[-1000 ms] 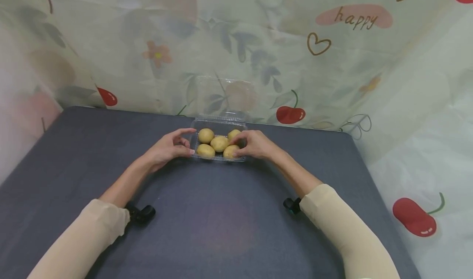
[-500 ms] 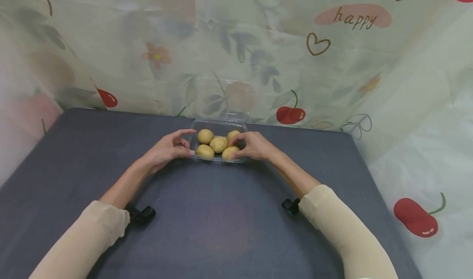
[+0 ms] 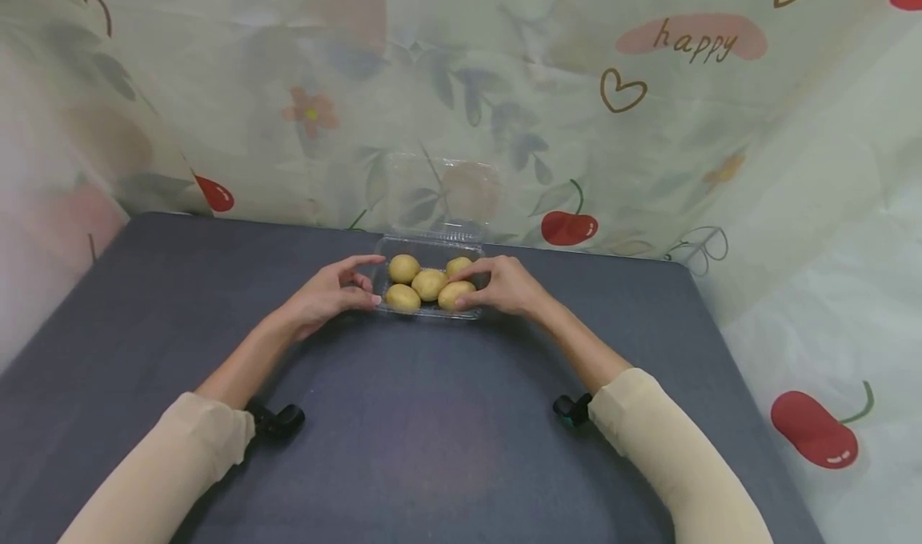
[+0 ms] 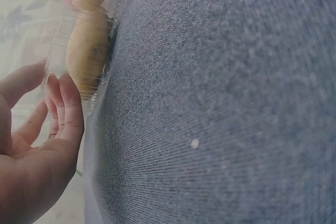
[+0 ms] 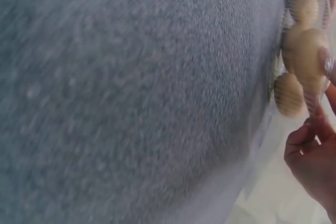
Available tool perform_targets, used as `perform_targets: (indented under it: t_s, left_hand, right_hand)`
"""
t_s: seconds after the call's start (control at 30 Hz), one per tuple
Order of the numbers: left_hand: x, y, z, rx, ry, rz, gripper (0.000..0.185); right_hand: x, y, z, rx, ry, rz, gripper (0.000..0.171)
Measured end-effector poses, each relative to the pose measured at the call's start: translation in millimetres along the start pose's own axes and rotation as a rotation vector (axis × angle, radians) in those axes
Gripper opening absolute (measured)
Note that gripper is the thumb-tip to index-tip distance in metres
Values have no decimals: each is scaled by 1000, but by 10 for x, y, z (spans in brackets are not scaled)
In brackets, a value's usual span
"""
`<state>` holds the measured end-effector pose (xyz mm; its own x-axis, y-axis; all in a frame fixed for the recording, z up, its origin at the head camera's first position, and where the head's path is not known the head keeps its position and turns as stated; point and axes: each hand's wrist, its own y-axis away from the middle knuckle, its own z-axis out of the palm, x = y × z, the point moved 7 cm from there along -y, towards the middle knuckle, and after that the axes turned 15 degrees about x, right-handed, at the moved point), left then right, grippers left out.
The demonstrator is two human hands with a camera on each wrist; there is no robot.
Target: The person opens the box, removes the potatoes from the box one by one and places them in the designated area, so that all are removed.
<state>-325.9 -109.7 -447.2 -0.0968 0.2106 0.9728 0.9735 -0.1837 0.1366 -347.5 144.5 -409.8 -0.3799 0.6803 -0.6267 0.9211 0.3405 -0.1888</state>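
Note:
A clear plastic clamshell tray (image 3: pixel 429 314) holds several yellow potatoes at the far middle of the table. Its open lid (image 3: pixel 439 196) leans back against the backdrop. My left hand (image 3: pixel 374 280) curls around the tray's left edge, index finger over the rim and thumb at the near corner. In the left wrist view its fingertips (image 4: pixel 65 95) touch the tray rim (image 4: pixel 107 74) beside a potato (image 4: pixel 86 56). My right hand (image 3: pixel 461 286) pinches the front right potato (image 3: pixel 452 296) between thumb and fingers. The right wrist view shows that hand (image 5: pixel 315 145) against the potatoes (image 5: pixel 304 51).
A dark grey cloth (image 3: pixel 432 448) covers the table. A printed sheet (image 3: pixel 576 128) with cherries and flowers hangs close behind the tray and along the right side. Black wrist mounts (image 3: pixel 281 418) (image 3: pixel 571 410) sit under both cream sleeves.
The right hand's fingers have shifted slightly on the front right potato, which now shows a bit more. The left hand stays at the tray's left edge.

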Motion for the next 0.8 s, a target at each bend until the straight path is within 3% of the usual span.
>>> perform_targets:
  t_s: [0.33,0.8]
  left_hand:
    - [2,10,-9,6,-4,7,72]
    - [14,4,-3,2,-11,-1,72]
  right_hand:
    - [-41,9,-138,86,-108,-36,39]
    - [146,57,-374,126,-192,76,37]
